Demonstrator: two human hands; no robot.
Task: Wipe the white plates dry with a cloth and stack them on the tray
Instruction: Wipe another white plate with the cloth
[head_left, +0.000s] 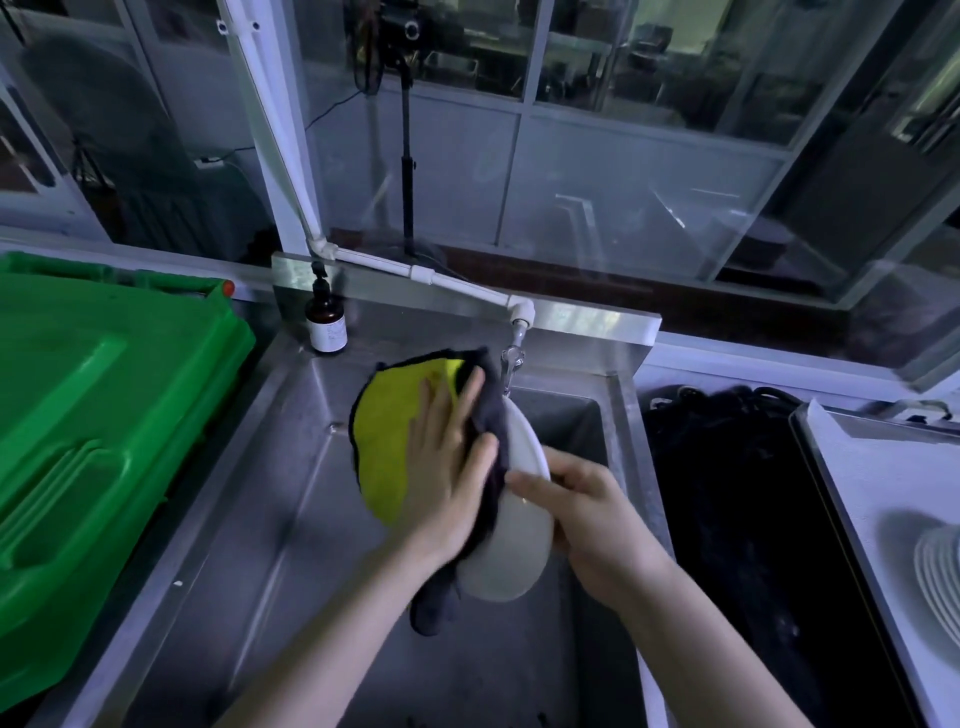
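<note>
A white plate (511, 545) stands nearly on edge above the steel sink, its back turned to the right. My right hand (582, 514) grips its rim from the right, fingers curled over the edge. A yellow and dark grey cloth (387, 441) covers the plate's left face and hangs below it. My left hand (447, 462) presses flat on the cloth with straight fingers. A stack of white plates (940, 582) sits on the metal tray (852, 509) at the far right edge.
The steel sink basin (270, 519) lies under my hands, with a tap (514, 358) just behind the plate. A brown pump bottle (326, 325) stands at the back ledge. A green plastic crate (88, 426) fills the left. A black surface (737, 519) lies between sink and tray.
</note>
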